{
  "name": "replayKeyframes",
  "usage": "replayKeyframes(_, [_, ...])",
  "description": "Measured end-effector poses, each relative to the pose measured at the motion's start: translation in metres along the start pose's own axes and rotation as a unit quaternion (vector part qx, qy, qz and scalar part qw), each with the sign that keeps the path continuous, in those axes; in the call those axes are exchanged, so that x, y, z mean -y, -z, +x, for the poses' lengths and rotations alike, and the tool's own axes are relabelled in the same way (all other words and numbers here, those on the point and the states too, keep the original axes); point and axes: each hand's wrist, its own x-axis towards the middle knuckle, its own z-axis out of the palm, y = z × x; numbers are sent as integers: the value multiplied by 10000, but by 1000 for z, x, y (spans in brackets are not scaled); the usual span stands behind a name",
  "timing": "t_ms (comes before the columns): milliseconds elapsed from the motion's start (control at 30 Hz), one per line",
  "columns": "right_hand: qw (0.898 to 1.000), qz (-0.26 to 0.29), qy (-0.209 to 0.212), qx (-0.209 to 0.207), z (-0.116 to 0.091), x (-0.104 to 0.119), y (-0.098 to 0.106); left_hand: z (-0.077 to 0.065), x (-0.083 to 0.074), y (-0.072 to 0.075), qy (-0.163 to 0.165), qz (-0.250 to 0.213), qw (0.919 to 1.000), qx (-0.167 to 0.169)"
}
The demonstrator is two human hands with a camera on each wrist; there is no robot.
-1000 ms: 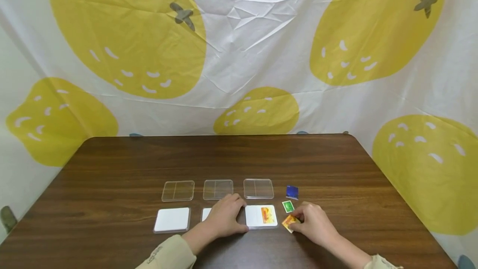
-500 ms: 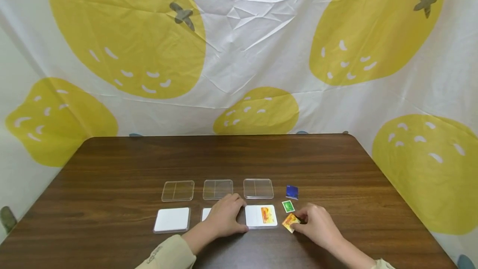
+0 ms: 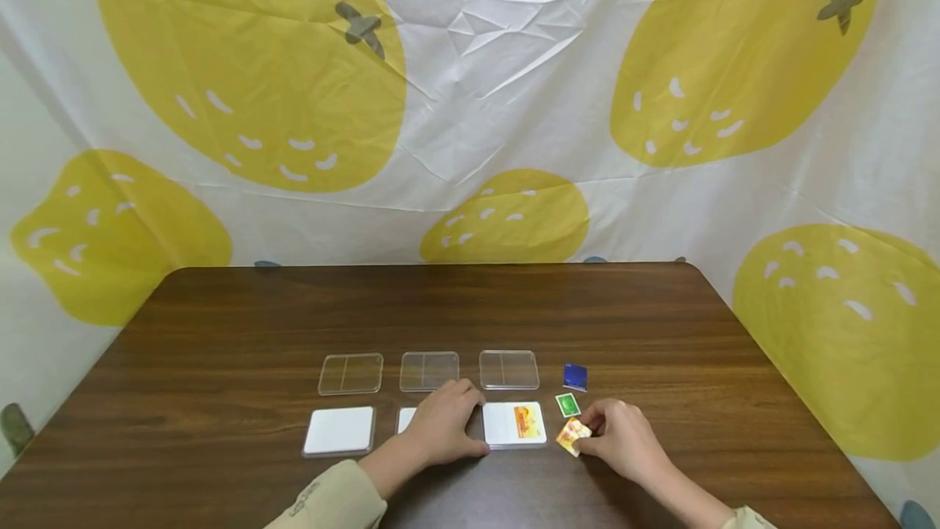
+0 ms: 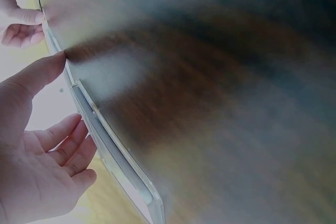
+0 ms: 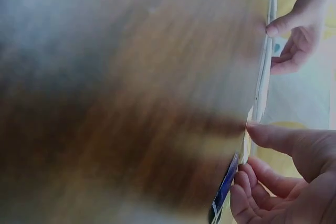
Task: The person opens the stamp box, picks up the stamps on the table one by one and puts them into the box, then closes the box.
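My right hand [image 3: 620, 437] pinches a small orange and yellow stamp [image 3: 570, 436] between thumb and fingers, just over the table. Left of it lies a clear plastic case [image 3: 499, 424] with a white insert and an orange stamp on its right half. My left hand [image 3: 443, 424] grips this case at its left side, thumb at the front corner, fingers at the back corner. Beneath that hand, a second white-filled case [image 3: 405, 419] is mostly hidden. A green stamp [image 3: 568, 405] and a dark blue one [image 3: 575, 376] lie behind the pinched stamp.
Three clear lids [image 3: 429, 371] form a row behind the cases. Another case with a white insert [image 3: 339, 430] lies at the left. The brown wooden table [image 3: 242, 325] reaches back to a fruit-print cloth [image 3: 499, 129].
The orange stamp in my right hand has tilted slightly and now catches the light. My left hand keeps its place at the case.
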Motion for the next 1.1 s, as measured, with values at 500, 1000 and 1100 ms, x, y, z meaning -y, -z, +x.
replayKeyframes(500, [9938,951,154,558,9,-11,4,0,-1,1,24,58,10000,53])
replayKeyframes(1000, [9606,2375,-277,1418,21,-14,20,1,0,1,64,-5,9999,79])
replayKeyframes(1100, [9536,2582,-404,1494,25,-10,22,1,0,1,71,12,9999,111])
